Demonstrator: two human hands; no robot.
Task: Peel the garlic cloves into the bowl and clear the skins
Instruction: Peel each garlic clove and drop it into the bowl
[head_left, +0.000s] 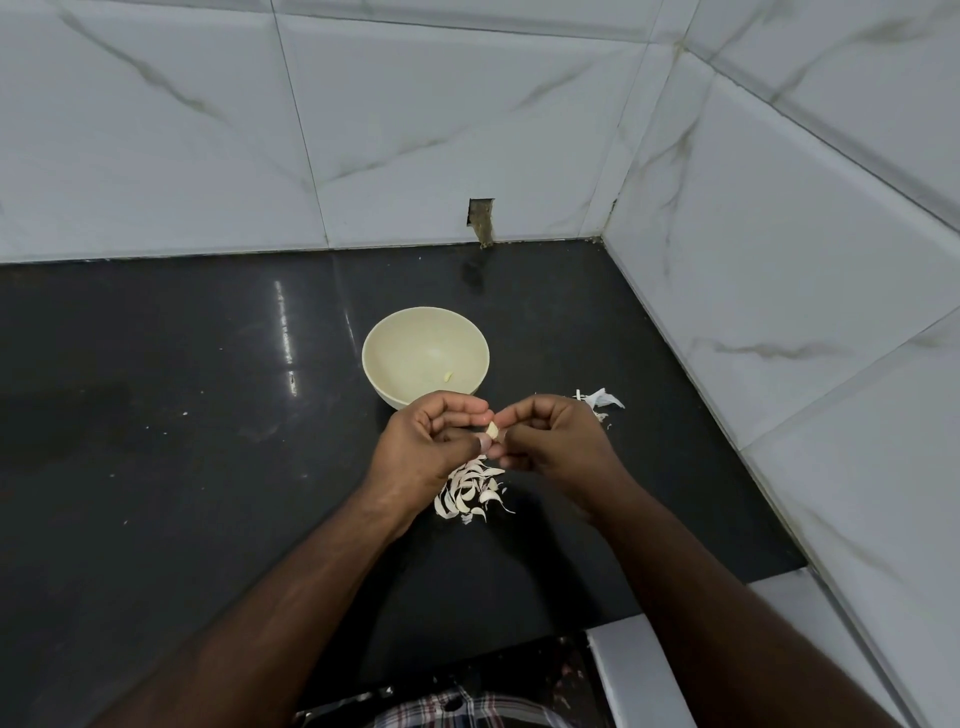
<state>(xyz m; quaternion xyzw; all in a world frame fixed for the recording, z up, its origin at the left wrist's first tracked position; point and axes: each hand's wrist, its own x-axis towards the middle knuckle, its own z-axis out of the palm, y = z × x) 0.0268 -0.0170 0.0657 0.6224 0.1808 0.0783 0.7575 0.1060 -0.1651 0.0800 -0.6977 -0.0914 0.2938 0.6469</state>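
Note:
A cream bowl (395, 343) stands on the black counter, with one peeled clove (448, 376) lying inside it. Just in front of the bowl my left hand (426, 447) and my right hand (550, 441) meet, both pinching a small garlic clove (492, 430) between fingertips and thumbs. Below the hands lies a heap of unpeeled garlic cloves (470, 491), partly hidden by my left hand. Loose white skins (602, 401) lie on the counter behind my right hand.
The black counter (208, 415) meets white marble-pattern wall tiles at the back and right. A small hole in the tile (480, 218) sits above the counter's back edge. The counter's front edge drops off near my body.

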